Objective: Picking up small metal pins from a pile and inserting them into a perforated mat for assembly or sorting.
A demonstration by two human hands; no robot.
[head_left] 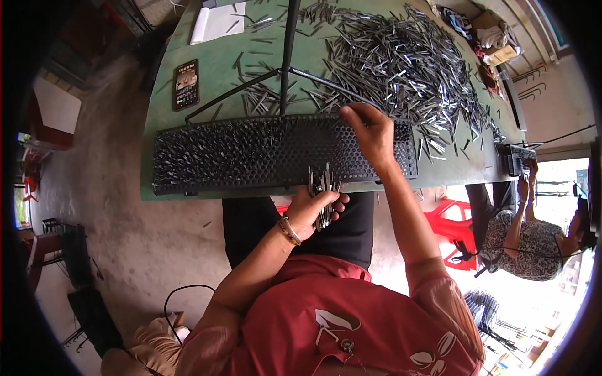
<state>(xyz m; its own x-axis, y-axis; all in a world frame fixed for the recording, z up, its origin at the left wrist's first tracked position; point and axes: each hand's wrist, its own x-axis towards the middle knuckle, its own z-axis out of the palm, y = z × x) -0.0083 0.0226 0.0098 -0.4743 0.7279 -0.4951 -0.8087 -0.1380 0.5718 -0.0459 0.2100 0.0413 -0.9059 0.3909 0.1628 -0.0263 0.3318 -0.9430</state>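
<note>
A bundle of thin metal strips (pixel 323 182) stands upright in my left hand (pixel 310 208), its fingers wrapped round it just in front of the black perforated tray (pixel 313 147). The left part of this long tray bristles with strips set upright in its holes; bare holes show in its middle and right. My right hand (pixel 376 135) is over the tray's right half, thumb and fingertips drawn together near the back edge. Whatever those fingertips may hold is too small to make out.
Behind the tray lies a large heap of loose metal strips (pixel 401 62) on the green table (pixel 219 56). A black stand (pixel 285 62) rises there. A phone (pixel 186 84) and a white notebook (pixel 216 24) are at left. At right, another person (pixel 527 241) works near a red stool (pixel 453 232).
</note>
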